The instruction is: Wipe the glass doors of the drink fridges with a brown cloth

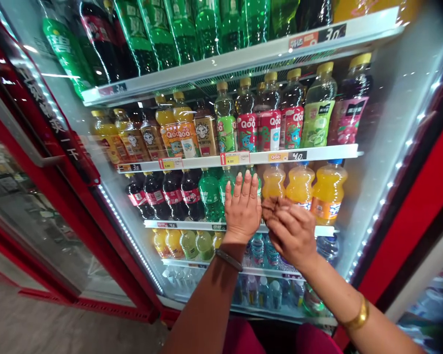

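Observation:
My left hand [242, 209] is raised with its fingers stretched out and pointing up, its back toward me, in front of the green bottles [209, 194] on the middle shelf. I cannot tell whether it touches anything. Just to its right, my right hand [293, 233] is closed, fingers bent and pressed together. A dark brown patch lies at its fingertips; whether that is a held thing, a shadow or a reflection cannot be made out. Orange drink bottles [329, 189] with blue caps stand behind and to the right of this hand.
Shelves of a lit red drinks fridge hold cola bottles [172, 194], Qoo bottles [246, 128] and large green bottles [208, 29]. A white shelf edge [258, 158] carries price tags. Small bottles [258, 290] stand at the bottom. A red-framed door [59, 196] is at left.

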`<state>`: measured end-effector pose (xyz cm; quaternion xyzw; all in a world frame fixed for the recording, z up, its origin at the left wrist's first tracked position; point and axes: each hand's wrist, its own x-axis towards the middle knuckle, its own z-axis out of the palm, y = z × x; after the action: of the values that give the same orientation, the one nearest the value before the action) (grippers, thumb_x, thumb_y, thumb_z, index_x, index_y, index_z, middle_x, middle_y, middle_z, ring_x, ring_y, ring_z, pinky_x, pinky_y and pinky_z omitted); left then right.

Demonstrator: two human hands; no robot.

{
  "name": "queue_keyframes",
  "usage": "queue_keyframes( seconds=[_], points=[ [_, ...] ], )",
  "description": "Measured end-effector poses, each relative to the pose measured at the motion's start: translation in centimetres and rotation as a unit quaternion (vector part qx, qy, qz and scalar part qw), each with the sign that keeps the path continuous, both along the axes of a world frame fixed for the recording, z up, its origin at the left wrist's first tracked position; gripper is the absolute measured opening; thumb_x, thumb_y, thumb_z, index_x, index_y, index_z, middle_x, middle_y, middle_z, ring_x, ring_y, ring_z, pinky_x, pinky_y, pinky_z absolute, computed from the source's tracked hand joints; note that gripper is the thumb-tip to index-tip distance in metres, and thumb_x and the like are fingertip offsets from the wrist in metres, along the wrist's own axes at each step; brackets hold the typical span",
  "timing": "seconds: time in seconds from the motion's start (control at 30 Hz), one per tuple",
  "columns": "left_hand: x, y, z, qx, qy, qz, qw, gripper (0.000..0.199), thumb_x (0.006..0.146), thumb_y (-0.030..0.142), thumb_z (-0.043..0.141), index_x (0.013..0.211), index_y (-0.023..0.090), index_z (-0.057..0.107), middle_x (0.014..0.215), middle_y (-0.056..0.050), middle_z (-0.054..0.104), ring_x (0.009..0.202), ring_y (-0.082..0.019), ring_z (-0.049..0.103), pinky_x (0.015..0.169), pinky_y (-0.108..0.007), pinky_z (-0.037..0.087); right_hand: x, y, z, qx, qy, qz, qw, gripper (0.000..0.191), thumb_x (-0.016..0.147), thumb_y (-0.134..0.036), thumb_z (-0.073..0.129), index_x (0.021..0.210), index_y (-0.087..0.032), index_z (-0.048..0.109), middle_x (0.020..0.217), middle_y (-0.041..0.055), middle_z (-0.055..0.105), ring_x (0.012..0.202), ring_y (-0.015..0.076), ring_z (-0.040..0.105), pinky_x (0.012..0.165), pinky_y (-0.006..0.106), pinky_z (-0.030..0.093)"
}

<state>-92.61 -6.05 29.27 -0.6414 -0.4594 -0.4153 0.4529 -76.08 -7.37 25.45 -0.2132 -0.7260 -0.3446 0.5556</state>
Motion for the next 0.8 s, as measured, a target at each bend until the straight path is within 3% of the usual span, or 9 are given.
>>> queue_keyframes(
  seconds=[0.1, 0.17, 0.3, 0.37, 0.43, 0.57, 0.67, 0.73, 0.8],
  points=[
    [-0.1, 0.1, -0.1, -0.007, -0.003, -0.002, 1.000, 0.076, 0.098, 0.021, 0.048, 0.165, 0.015, 0.011, 0.168, -0.009, 0.026, 0.160, -0.022, 0.009, 0.133, -0.050, 0.008, 1.8, -1.2, -5.0, -0.044, -0.042, 0.002, 0.998, 0.017, 0.086, -0.014, 0.068, 0.099, -0.024, 0.069, 0.105, 0.0037, 0.071, 0.109, 0.0228, 0.059, 0.104, 0.048, 0.048],
    [-0.1, 0.2, -0.1, -0.010, -0.003, -0.002, 1.000, 0.076, 0.098, 0.021, 0.048, 0.165, 0.015, 0.012, 0.169, -0.009, 0.024, 0.160, -0.024, 0.010, 0.133, -0.052, 0.009, 3.6, -1.6, -6.2, -0.074, -0.041, -0.014, 0.996, 0.018, 0.086, -0.013, 0.069, 0.099, -0.025, 0.070, 0.106, 0.0032, 0.071, 0.109, 0.0231, 0.059, 0.104, 0.048, 0.049],
    [-0.1, 0.1, -0.1, -0.021, -0.005, -0.004, 1.000, 0.077, 0.098, 0.019, 0.048, 0.165, 0.015, 0.010, 0.170, -0.010, 0.020, 0.160, -0.025, 0.009, 0.133, -0.053, 0.009, 5.0, -1.2, -2.5, -0.101, 0.093, -0.042, 0.990, 0.019, 0.081, -0.015, 0.074, 0.095, -0.025, 0.069, 0.105, 0.0054, 0.067, 0.111, 0.0274, 0.059, 0.100, 0.051, 0.050],
    [0.0, 0.1, 0.0, -0.026, -0.007, -0.007, 1.000, 0.077, 0.098, 0.019, 0.048, 0.165, 0.015, 0.010, 0.170, -0.010, 0.021, 0.160, -0.025, 0.009, 0.133, -0.053, 0.009, 3.6, -0.8, -0.1, -0.101, 0.186, -0.036, 0.977, 0.019, 0.080, -0.012, 0.071, 0.093, -0.025, 0.067, 0.102, 0.0057, 0.065, 0.111, 0.0289, 0.059, 0.102, 0.055, 0.047],
    [0.0, 0.1, 0.0, -0.025, -0.007, -0.006, 1.000, 0.076, 0.098, 0.020, 0.048, 0.165, 0.014, 0.011, 0.169, -0.011, 0.022, 0.160, -0.025, 0.009, 0.133, -0.054, 0.010, 1.4, -0.7, 0.9, -0.105, 0.189, -0.031, 0.976, 0.021, 0.080, -0.013, 0.070, 0.097, -0.025, 0.067, 0.106, 0.0066, 0.064, 0.115, 0.0300, 0.057, 0.105, 0.057, 0.045],
    [0.1, 0.0, -0.1, -0.013, -0.007, -0.001, 1.000, 0.074, 0.099, 0.019, 0.047, 0.164, 0.014, 0.014, 0.168, -0.011, 0.026, 0.160, -0.024, 0.009, 0.133, -0.052, 0.011, -1.2, -1.5, -2.8, -0.079, 0.067, -0.010, 0.995, 0.027, 0.085, -0.014, 0.068, 0.108, -0.027, 0.068, 0.116, 0.0051, 0.066, 0.126, 0.0266, 0.053, 0.114, 0.053, 0.043],
    [0.2, -0.1, -0.5, -0.026, -0.021, 0.005, 0.999, 0.074, 0.099, 0.019, 0.049, 0.164, 0.015, 0.014, 0.168, -0.011, 0.025, 0.160, -0.024, 0.009, 0.133, -0.053, 0.012, 0.9, -2.4, -6.6, -0.129, 0.043, 0.007, 0.991, 0.033, 0.088, -0.009, 0.063, 0.114, -0.029, 0.067, 0.121, 0.0040, 0.067, 0.134, 0.0261, 0.051, 0.120, 0.057, 0.037],
    [0.2, -0.2, -0.8, -0.034, -0.026, 0.009, 0.999, 0.074, 0.099, 0.020, 0.050, 0.164, 0.016, 0.015, 0.168, -0.011, 0.025, 0.160, -0.025, 0.009, 0.132, -0.053, 0.012, 3.3, -2.7, -7.2, -0.173, 0.071, 0.005, 0.982, 0.034, 0.088, -0.008, 0.062, 0.114, -0.029, 0.067, 0.123, 0.0059, 0.066, 0.138, 0.0299, 0.049, 0.119, 0.063, 0.036],
    [0.2, -0.3, -0.9, -0.033, -0.024, 0.008, 0.999, 0.075, 0.099, 0.022, 0.050, 0.164, 0.015, 0.015, 0.168, -0.011, 0.024, 0.160, -0.025, 0.008, 0.132, -0.053, 0.012, 5.3, -2.6, -5.8, -0.185, 0.142, -0.012, 0.972, 0.029, 0.088, -0.009, 0.062, 0.109, -0.027, 0.068, 0.123, 0.0079, 0.064, 0.141, 0.0342, 0.047, 0.118, 0.069, 0.035]
  ],
)
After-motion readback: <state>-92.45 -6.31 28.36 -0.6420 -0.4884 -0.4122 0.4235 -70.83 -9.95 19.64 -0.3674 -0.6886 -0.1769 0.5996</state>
